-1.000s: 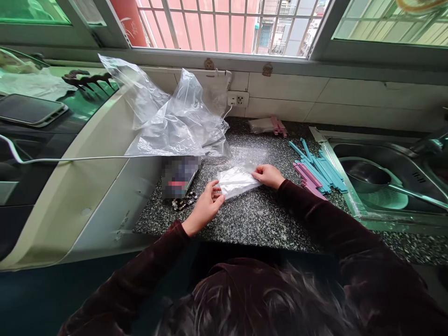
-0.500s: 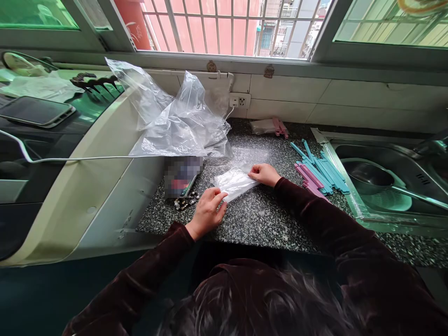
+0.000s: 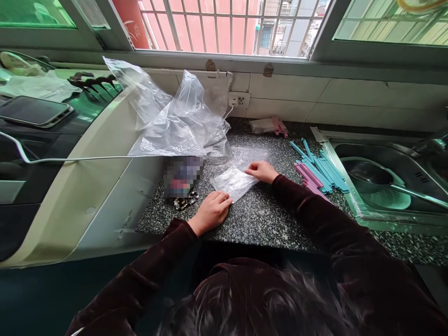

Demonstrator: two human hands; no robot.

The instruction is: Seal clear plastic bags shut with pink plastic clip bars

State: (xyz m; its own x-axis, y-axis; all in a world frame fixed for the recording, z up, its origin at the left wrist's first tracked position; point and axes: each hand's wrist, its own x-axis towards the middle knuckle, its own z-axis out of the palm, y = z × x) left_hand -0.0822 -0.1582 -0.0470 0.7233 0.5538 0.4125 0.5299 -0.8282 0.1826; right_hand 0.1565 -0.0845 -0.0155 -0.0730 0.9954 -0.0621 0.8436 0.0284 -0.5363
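Note:
A small clear plastic bag (image 3: 234, 181) lies flat on the speckled counter (image 3: 266, 219) in front of me. My left hand (image 3: 214, 210) rests at the bag's near left edge, fingers together and bent against it. With thumb and fingertips, my right hand (image 3: 262, 171) pinches the bag's right edge. To the right lie several turquoise plastic strips (image 3: 324, 170) in a loose pile, with a few pink strips (image 3: 310, 177) beside them. Left of the bag is a phone-like object (image 3: 182, 177), its surface blurred out.
A large crumpled clear plastic bag (image 3: 185, 121) stands at the back left beside a washing machine (image 3: 101, 172). Near the wall are a small packet (image 3: 262, 125) and pink pieces (image 3: 279, 127). A steel sink (image 3: 430, 163) holding a pan (image 3: 367, 172) is on the right. A white cable (image 3: 94, 158) crosses at left.
My left hand has shifted slightly right, its fingers closing on the bag's near edge. The bag now lies flatter and more spread out, and my right hand has moved a little left.

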